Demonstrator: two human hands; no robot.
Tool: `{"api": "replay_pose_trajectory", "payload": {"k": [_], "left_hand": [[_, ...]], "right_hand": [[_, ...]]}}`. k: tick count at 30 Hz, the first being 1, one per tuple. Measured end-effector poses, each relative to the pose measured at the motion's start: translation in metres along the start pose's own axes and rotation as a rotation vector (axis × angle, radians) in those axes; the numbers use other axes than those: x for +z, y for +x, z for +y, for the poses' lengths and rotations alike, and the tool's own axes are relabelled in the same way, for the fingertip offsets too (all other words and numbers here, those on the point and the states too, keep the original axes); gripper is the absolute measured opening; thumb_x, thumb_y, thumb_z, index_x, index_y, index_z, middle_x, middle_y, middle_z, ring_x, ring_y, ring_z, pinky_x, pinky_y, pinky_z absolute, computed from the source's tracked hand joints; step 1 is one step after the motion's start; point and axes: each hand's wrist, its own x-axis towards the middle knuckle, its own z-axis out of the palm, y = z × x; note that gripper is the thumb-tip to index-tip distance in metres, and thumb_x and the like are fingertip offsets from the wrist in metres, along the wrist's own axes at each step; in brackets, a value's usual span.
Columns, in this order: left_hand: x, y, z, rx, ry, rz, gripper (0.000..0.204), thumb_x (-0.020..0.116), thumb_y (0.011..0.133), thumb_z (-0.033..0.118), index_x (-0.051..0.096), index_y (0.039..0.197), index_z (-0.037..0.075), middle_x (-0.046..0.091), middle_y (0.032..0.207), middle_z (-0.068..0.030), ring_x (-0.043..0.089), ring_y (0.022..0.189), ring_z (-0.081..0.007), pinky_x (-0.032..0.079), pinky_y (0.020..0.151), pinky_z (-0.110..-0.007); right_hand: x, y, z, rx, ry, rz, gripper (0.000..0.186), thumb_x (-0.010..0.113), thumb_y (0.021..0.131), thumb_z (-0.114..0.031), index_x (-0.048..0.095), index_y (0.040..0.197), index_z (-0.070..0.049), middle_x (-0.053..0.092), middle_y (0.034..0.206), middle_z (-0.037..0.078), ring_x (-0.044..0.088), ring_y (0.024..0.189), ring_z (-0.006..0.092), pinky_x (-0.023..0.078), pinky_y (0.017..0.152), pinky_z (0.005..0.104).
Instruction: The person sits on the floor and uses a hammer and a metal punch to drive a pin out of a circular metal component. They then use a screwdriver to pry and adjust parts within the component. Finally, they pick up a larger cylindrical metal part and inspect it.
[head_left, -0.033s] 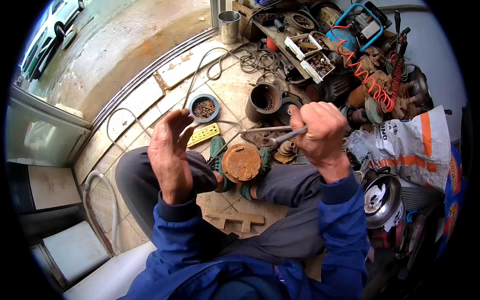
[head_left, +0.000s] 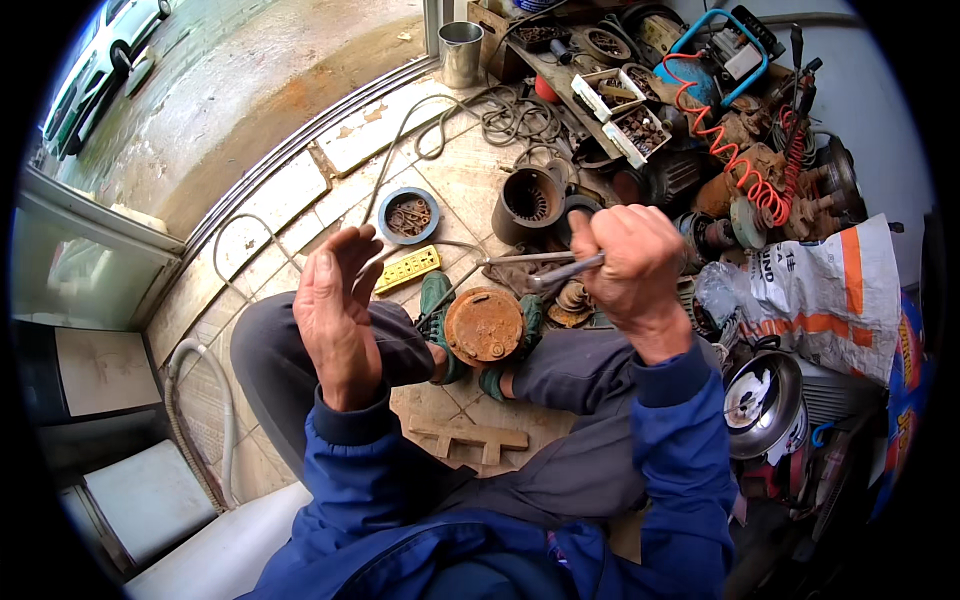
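Note:
My right hand (head_left: 640,272) is closed in a fist around a grey metal rod-shaped tool (head_left: 578,268), which slants down to the left. The tool's exact kind is not clear. My left hand (head_left: 340,312) is raised over my left knee, palm turned inward and fingers apart, holding nothing. Between my green shoes (head_left: 436,295) is a rusty round metal part (head_left: 484,327) with a flat top. A thin metal rod (head_left: 520,258) lies beyond it, next to a dark cloth-like heap. A cylindrical motor housing (head_left: 529,204) stands behind.
Ahead are a blue-rimmed bowl of bolts (head_left: 409,216), a yellow power strip (head_left: 408,268) and a coiled cable (head_left: 515,118). A notched wooden block (head_left: 468,437) lies near my legs. Motor parts, white trays of hardware (head_left: 637,134) and a white sack (head_left: 820,295) crowd the right.
My right hand has shifted slightly left with the tool. My left hand has barely moved, and the rusty part stays in place.

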Motion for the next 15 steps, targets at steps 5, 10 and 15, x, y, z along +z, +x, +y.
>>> {"api": "replay_pose_trajectory", "payload": {"k": [5,10,15], "left_hand": [[-0.019,-0.014,-0.022,-0.112,0.009,0.024,0.035,0.055,0.112,0.031,0.066,0.13,0.004,0.073,0.129,-0.0111,0.07,0.118,-0.022,0.055,0.099,-0.037],[-0.018,-0.011,-0.034,-0.14,-0.036,0.015,0.033,0.057,0.111,0.026,0.065,0.131,0.001,0.071,0.131,-0.0125,0.069,0.118,-0.0212,0.055,0.101,-0.035],[-0.02,-0.009,-0.043,-0.165,-0.014,0.012,0.032,0.058,0.111,0.025,0.064,0.131,0.001,0.071,0.13,-0.012,0.07,0.116,-0.0199,0.054,0.1,-0.034]], "right_hand": [[0.033,-0.01,-0.022,-0.015,0.034,-0.08,0.038,0.08,0.085,-0.02,0.048,0.065,-0.012,0.046,0.06,0.006,0.053,0.058,0.0272,0.039,0.056,0.0414],[0.05,-0.012,-0.031,-0.037,0.072,-0.162,0.039,0.08,0.085,-0.02,0.048,0.064,-0.012,0.046,0.06,0.005,0.054,0.059,0.0262,0.039,0.057,0.0404],[0.057,-0.006,-0.031,-0.06,0.1,-0.212,0.039,0.08,0.085,-0.019,0.049,0.064,-0.012,0.046,0.06,0.004,0.053,0.06,0.0257,0.039,0.058,0.0405]]}}
